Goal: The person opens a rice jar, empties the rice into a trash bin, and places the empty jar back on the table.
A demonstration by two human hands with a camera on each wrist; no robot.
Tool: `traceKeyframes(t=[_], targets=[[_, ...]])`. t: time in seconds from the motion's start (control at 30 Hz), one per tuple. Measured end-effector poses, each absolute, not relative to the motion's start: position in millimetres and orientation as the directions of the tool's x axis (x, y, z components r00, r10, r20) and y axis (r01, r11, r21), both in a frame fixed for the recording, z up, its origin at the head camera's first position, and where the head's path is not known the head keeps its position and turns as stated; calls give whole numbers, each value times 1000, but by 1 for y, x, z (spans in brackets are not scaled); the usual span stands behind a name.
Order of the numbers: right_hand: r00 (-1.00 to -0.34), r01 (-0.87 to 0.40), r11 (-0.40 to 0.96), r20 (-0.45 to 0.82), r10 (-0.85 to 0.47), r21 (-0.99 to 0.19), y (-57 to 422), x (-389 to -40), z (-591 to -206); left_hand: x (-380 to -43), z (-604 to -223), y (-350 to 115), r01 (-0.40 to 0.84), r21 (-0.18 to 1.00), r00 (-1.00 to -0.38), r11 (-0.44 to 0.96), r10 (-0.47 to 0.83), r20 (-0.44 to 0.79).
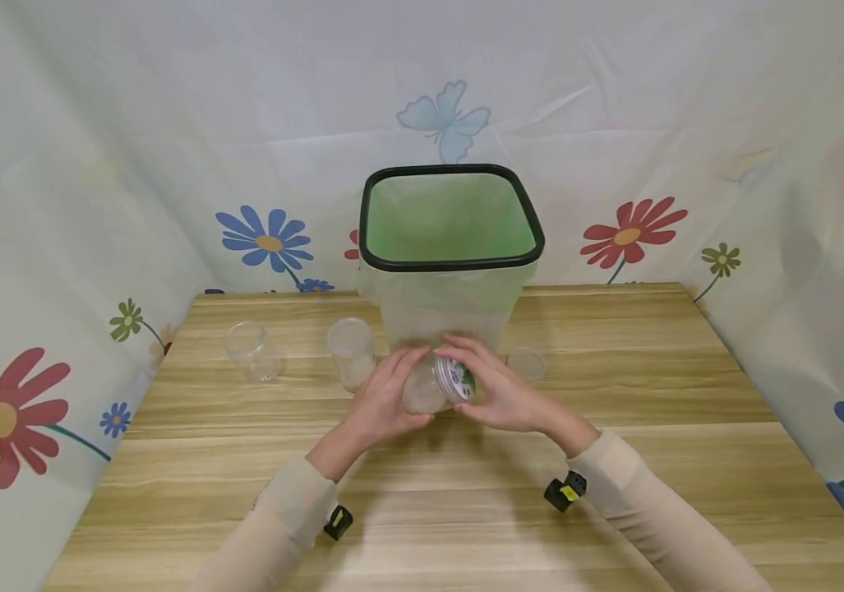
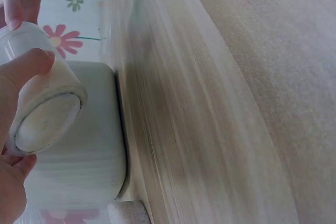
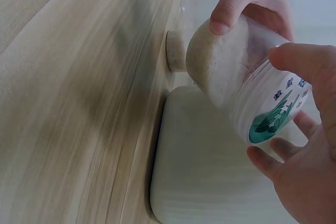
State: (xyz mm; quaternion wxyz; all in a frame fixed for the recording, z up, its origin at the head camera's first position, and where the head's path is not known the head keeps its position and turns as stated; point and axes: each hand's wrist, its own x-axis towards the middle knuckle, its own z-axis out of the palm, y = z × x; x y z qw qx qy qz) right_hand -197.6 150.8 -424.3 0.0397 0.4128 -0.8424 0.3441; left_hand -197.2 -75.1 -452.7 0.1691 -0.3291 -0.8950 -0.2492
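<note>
A clear jar (image 1: 423,390) with pale grainy contents is held tilted above the table, in front of the bin. Around its body, near the base, my left hand (image 1: 385,400) grips with thumb and fingers. My right hand (image 1: 505,395) holds the lid end, thumb and fingers about the rim of the lid (image 3: 283,100). That lid is whitish with a green leaf print and small dark marks, and it sits on the jar's mouth. The jar's round base (image 2: 50,121) faces the left wrist camera.
A pale green bin (image 1: 451,304) with a black rim stands behind the hands. To the left are a clear open jar (image 1: 253,353) and another jar (image 1: 352,355) with pale contents. A clear round disc (image 1: 527,363) lies right of the bin. Flowered cloth surrounds the wooden table (image 1: 651,370).
</note>
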Motion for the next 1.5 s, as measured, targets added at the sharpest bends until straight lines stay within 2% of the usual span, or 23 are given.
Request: traceKeyframes(t=[0.3,0.47,0.63,0.83,1.03,1.5], targets=[[-638,-760,435,427,-641,-482,146,-195,-426,-198,-455,-78,673,320,-725,667,507,467],[-713,-698,502,437,-548,-510,142,-194,-422,-197,-455,-80,677,318,-720,663,509,472],[-818,-572,592,344,-461,-568,140,-191,-418,-197,-455,-80,686,303,-711,662,520,473],[-860,-504,659,254,-442,-558,139,-190,-417,-197,-455,-78,699,291,-697,653,531,482],[-844,-523,620,254,-472,-584,140,-192,-418,-197,-454,-78,694,287,-702,660,532,474],[-734,-655,491,330,-593,-574,147,-196,-422,-197,-453,-76,691,288,-707,663,535,463]])
